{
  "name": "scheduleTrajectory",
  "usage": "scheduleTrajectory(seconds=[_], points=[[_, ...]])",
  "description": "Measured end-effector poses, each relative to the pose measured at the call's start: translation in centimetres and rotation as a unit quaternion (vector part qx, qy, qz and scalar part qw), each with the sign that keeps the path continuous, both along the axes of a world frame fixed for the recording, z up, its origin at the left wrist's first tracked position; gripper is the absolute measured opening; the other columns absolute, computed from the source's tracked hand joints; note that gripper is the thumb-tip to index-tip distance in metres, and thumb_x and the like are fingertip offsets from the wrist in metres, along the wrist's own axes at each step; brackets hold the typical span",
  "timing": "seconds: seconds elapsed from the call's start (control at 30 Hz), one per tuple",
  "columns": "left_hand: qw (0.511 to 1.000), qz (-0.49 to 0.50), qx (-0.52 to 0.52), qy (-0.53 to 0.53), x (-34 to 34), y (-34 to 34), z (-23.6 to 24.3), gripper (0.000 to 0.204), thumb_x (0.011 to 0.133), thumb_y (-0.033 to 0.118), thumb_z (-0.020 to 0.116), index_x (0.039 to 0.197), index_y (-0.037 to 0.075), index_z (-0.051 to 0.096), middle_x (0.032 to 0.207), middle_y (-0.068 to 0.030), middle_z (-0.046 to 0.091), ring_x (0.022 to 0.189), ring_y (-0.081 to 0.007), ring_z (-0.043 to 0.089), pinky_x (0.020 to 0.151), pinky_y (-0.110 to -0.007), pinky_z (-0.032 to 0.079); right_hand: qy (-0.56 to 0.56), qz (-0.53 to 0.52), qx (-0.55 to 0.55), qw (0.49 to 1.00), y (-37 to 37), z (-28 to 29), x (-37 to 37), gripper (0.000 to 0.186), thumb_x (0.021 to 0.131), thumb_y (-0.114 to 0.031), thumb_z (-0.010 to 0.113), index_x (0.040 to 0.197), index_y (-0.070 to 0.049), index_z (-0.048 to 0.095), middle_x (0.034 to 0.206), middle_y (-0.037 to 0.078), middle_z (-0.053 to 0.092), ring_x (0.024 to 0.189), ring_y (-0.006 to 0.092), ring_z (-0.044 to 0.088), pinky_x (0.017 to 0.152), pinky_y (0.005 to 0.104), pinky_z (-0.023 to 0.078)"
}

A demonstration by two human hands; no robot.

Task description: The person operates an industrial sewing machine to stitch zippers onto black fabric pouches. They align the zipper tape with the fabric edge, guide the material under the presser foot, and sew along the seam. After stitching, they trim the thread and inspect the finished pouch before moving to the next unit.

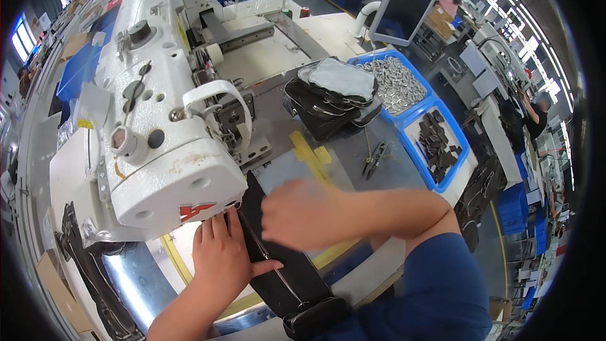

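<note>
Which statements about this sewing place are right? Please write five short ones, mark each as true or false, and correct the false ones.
1. The left hand's thumb lies over the zippered black strip. True.
2. The right hand holds the snips. False: the snips lie apart from both hands.
3. A light grey piece lies on top of the stack of black pieces. True.
4. The metal pieces and the small dark pieces are mixed together. False: they lie in separate blue-rimmed sections, side by side.
5. In the picture, the white sewing machine is left of the monitor. True.
</note>
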State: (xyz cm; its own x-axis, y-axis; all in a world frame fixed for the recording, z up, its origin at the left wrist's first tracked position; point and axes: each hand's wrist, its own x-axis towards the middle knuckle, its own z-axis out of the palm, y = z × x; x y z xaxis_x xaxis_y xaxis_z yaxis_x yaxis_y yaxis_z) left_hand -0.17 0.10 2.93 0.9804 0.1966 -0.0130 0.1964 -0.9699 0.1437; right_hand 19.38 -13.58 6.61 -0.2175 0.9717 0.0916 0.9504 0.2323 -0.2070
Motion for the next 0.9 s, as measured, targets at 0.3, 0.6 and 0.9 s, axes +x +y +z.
scheduleTrajectory(seconds=[0.3, 0.6, 0.9], points=[[1.000, 0.007, 0.010, 0.005, 0.0, -0.1, -0.2, 0.141, 0.061, 0.089, 0.073, 0.150, -0.016, 0.042, 0.142, -0.0342, 0.052, 0.133, -0.0453, 0.054, 0.112, -0.049, 0.045, -0.089, -0.496, 0.080, 0.860, -6.3, 0.4, 15.7, 0.009, 0.095, -0.009, 0.065, 0.095, -0.003, 0.071, 0.103, 0.016, 0.067, 0.099, 0.0403, 0.068, 0.085, 0.0501, 0.056], [0.959, 0.012, -0.281, -0.046, -1.7, 2.2, 3.5, 0.085, 0.093, 0.063, 0.068, 0.139, -0.009, 0.061, 0.124, -0.0268, 0.068, 0.119, -0.0395, 0.066, 0.104, -0.044, 0.051, 0.008, -0.235, 0.126, 0.964, -8.8, 10.9, 4.3, 0.006, 0.090, -0.013, 0.071, 0.091, -0.007, 0.070, 0.093, 0.012, 0.067, 0.084, 0.0374, 0.068, 0.074, 0.0454, 0.054], [0.691, 0.028, -0.701, -0.174, -2.5, 1.0, 1.5, 0.092, 0.088, 0.058, 0.080, 0.150, -0.004, 0.049, 0.135, -0.0142, 0.065, 0.130, -0.0236, 0.060, 0.115, -0.039, 0.043, 0.310, 0.071, 0.113, 0.941, -3.2, 4.0, -2.8, 0.012, 0.091, -0.008, 0.076, 0.096, -0.004, 0.066, 0.102, 0.010, 0.067, 0.082, 0.0298, 0.069, 0.072, 0.0385, 0.058]])
